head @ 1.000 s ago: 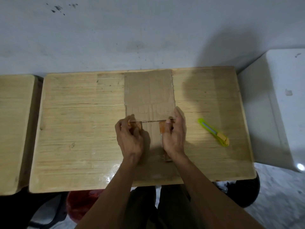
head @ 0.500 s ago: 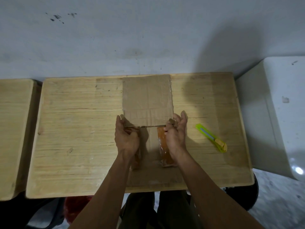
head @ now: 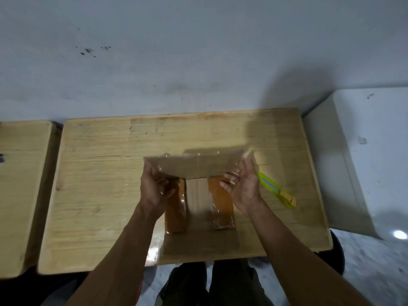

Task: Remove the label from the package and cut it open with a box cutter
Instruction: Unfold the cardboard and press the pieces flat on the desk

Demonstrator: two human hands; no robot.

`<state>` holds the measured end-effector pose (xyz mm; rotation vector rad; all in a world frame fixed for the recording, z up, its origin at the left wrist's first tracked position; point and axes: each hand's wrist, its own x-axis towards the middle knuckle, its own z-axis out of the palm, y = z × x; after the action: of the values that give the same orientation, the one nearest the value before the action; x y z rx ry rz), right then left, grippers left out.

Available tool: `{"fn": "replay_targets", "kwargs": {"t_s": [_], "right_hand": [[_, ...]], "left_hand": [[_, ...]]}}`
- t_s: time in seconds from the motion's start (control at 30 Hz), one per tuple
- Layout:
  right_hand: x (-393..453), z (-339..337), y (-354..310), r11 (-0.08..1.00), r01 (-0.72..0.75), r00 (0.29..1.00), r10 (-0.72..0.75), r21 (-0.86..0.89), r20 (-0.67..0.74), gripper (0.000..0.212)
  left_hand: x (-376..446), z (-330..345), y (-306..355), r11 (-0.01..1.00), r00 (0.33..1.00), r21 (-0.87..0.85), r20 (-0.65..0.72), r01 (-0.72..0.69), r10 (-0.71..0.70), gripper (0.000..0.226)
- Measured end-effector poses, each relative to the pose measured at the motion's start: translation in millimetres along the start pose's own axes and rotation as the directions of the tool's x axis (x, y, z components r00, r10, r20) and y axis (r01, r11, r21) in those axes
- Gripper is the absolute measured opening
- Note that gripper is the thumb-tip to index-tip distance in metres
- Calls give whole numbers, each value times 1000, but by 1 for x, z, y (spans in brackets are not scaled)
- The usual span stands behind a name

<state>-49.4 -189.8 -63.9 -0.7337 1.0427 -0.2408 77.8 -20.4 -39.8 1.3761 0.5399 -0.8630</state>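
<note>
**Cardboard flap raised over two orange packets**

The left hand (head: 154, 186) is gripping the left end of the package's (head: 198, 241) cardboard flap (head: 194, 165). Beneath it, two orange packets (head: 220, 206) are lying side by side. The right hand (head: 241, 184) is pinching the flap's right end. A box cutter (head: 277, 189) is resting just right, on the wooden surface (head: 99, 173).

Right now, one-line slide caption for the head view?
Both hands, left hand and right hand, lift the cardboard flap off two orange packets; box cutter idle.
</note>
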Motion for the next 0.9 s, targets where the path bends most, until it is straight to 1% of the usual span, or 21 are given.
{"fn": "replay_targets", "kwargs": {"t_s": [0.07,0.1,0.17,0.23,0.27,0.3,0.33,0.37,0.4,0.43,0.47,0.5,0.53,0.57,0.6,0.63,0.7,0.77,0.8,0.87,0.9], "right_hand": [[0,-11,-5,996,-48,993,56,-78,105,88],[-2,-15,-8,987,-62,985,84,-148,152,91],[-9,-15,-13,945,-52,969,126,-324,212,81],[-18,-9,-15,867,27,964,109,-497,243,66],[-21,-8,-14,829,53,959,114,-557,260,65],[-23,-8,-12,790,71,956,121,-609,268,65],[-26,-8,-10,743,105,954,112,-661,277,66],[-28,-8,-9,684,150,954,89,-714,286,64],[-29,-9,-7,621,188,952,76,-761,297,61],[-29,-11,-5,559,214,948,78,-802,307,59],[-28,-14,-2,496,235,945,87,-836,317,64],[-29,-16,0,431,248,942,104,-867,320,70],[-29,-18,3,361,262,940,114,-895,322,75],[-28,-20,7,289,278,939,119,-916,323,77],[-29,-21,10,223,296,937,122,-929,328,79],[-30,-22,14,161,316,934,119,-935,336,79],[-33,-23,24,66,362,924,109,-930,367,79],[-34,-23,34,-21,376,924,88,-926,373,79],[-35,-24,39,-77,372,927,71,-925,367,79],[-37,-24,46,-177,350,935,13,-920,353,77],[-38,-24,51,-217,342,934,-33,-914,357,75]], "left_hand": [[-2,-7,8,992,986,-56,131,115,-106,71],[-4,-10,10,992,978,-29,171,125,-119,71],[-6,-14,12,984,977,174,201,39,-74,63],[-7,-16,11,936,973,351,225,-32,-52,55],[-8,-17,11,906,972,421,228,-45,-58,54],[-12,-16,11,867,974,493,221,-72,-44,52],[-15,-14,11,818,969,562,247,-125,-22,50],[-17,-15,9,750,963,634,268,-188,14,48],[-19,-14,7,696,952,674,302,-249,49,46],[-18,-13,2,674,949,688,308,-270,65,42],[-19,-13,-3,668,945,688,320,-284,72,37],[-18,-13,-9,629,936,708,337,-322,100,37],[-16,-15,-16,535,919,753,368,-384,142,43],[-12,-17,-24,392,898,809,411,-438,157,51],[-9,-18,-32,259,888,849,438,-460,142,58],[-6,-19,-39,164,888,874,441,-458,131,61],[1,-21,-56,61,893,894,437,-444,108,68],[3,-24,-70,-11,900,909,414,-416,140,79],[2,-25,-73,-19,909,919,391,-393,146,74],[-1,-27,-79,34,924,931,357,-364,137,62],[-5,-27,-80,36,918,927,364,-374,156,61]]}}
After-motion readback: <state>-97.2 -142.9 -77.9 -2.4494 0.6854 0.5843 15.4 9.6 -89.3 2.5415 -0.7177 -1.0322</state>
